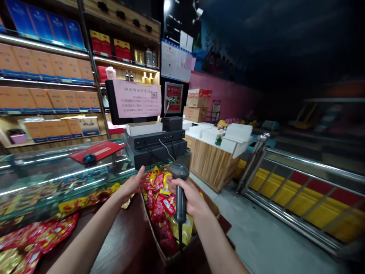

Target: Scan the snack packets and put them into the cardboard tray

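Note:
My right hand (190,193) is wrapped around the handle of a dark handheld barcode scanner (180,203), its head up and its cable hanging down. Under and behind the scanner stands an open cardboard box (211,205), filled with red and yellow snack packets (159,205). At the box's left rim is my left hand (133,187), thumb raised and fingers stretched toward the packets. Whether its fingertips touch them I cannot tell. More red packets (54,236) lie in a row on the dark brown counter (122,239) to the left.
A glass display case (57,171) carries a red folder (99,151) and a computer mouse (89,158). Beyond the box are black cash-register equipment (156,140) and a monitor (111,102) with a pink notice. A metal railing (293,160) runs along the right.

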A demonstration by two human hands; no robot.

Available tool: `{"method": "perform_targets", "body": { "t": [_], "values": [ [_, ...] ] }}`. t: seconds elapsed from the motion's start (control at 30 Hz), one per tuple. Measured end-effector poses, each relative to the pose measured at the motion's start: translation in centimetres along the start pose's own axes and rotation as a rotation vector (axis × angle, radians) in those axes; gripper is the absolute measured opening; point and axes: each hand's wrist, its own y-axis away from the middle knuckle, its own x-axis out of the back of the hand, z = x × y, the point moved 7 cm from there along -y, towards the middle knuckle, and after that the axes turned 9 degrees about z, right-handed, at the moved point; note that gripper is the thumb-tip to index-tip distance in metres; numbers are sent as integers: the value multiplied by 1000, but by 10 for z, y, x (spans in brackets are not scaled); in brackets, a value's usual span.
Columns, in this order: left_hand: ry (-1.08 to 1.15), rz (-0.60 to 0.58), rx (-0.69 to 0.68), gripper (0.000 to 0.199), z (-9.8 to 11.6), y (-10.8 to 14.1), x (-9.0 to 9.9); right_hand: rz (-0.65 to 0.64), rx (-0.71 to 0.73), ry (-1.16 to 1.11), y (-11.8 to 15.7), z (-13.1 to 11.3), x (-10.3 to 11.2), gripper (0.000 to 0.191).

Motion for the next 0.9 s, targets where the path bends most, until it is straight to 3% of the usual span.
{"method": "perform_targets", "body": {
  "t": [0.2,0.3,0.37,0.57,0.73,0.9],
  "values": [
    [69,184,81,88,-33,21,98,-184,-179,-5,29,69,-74,30],
    [74,258,101,85,-47,36,131,-168,-233,27,35,111,-98,31],
    [87,261,82,81,-56,44,142,-107,-235,81,31,138,-104,30],
    [35,245,-128,63,-67,49,139,63,-172,225,-3,188,-100,28],
    [-150,267,-358,43,-77,21,121,31,-228,177,-29,206,-104,30],
    [-312,269,-415,35,-87,1,100,-18,-285,74,-44,219,-107,24]
  ]
}}
